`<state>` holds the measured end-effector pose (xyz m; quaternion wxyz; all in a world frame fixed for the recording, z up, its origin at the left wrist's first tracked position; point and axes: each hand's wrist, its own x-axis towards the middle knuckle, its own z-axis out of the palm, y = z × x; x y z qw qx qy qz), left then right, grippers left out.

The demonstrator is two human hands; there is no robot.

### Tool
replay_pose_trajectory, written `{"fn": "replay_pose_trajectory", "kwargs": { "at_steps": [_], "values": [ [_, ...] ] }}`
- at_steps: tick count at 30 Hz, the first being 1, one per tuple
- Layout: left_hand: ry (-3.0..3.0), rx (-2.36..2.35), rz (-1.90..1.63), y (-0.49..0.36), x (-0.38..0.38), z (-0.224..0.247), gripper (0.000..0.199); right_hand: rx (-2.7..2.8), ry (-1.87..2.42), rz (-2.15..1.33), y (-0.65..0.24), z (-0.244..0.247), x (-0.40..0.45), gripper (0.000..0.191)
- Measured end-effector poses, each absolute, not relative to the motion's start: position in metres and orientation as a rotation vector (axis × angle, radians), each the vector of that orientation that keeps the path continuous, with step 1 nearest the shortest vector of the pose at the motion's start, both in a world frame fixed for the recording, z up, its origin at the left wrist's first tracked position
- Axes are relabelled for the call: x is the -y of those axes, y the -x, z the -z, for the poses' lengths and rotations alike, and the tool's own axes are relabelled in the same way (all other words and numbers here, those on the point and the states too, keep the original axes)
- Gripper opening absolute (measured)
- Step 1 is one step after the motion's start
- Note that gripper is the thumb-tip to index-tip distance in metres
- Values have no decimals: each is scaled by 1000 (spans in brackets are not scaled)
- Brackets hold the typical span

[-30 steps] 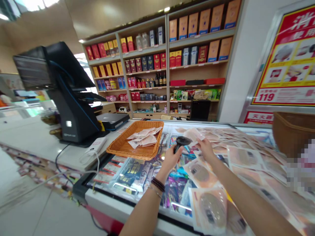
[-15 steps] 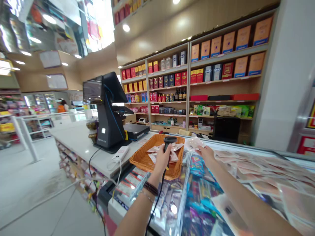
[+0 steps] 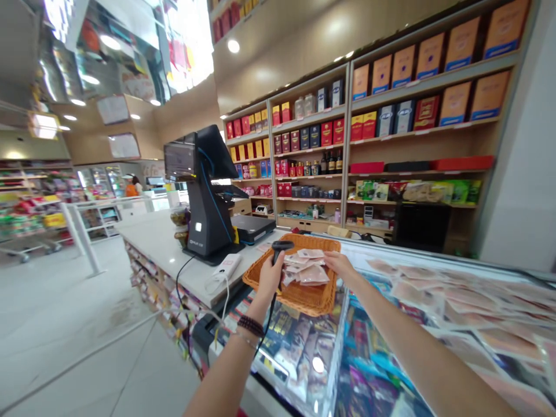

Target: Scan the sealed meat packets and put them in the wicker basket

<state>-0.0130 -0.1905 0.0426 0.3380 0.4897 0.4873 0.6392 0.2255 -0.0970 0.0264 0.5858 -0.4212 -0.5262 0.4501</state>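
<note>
Over the wicker basket (image 3: 304, 302), the left hand (image 3: 270, 278) clamps an upright black barcode scanner (image 3: 281, 245), head pointing right; the right hand (image 3: 341, 267), apart, touches a pale packet (image 3: 310, 253).

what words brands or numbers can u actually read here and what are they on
Nothing can be read for certain.
Black point-of-sale terminal: small pale marking on its stand, too blurred to read.
Tan boxes with blue bands on the wooden shelves: labels too small to read.
Flat pink packets in the orange wicker basket: print too small to read.
Black handheld barcode scanner: no text shows.
</note>
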Motion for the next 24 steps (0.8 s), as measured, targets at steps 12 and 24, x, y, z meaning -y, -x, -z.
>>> {"fn": "replay_pose_trajectory", "kwargs": {
  "at_steps": [12, 24],
  "values": [
    [-1368, -1003, -1534, -95, 215, -62, 70, 951, 1229, -710, -429, -42, 172, 15],
    [-1444, -813, -1334, -211, 243, -19, 64, 1020, 1915, 418, -533, 3, 299, 47]
  ]
}}
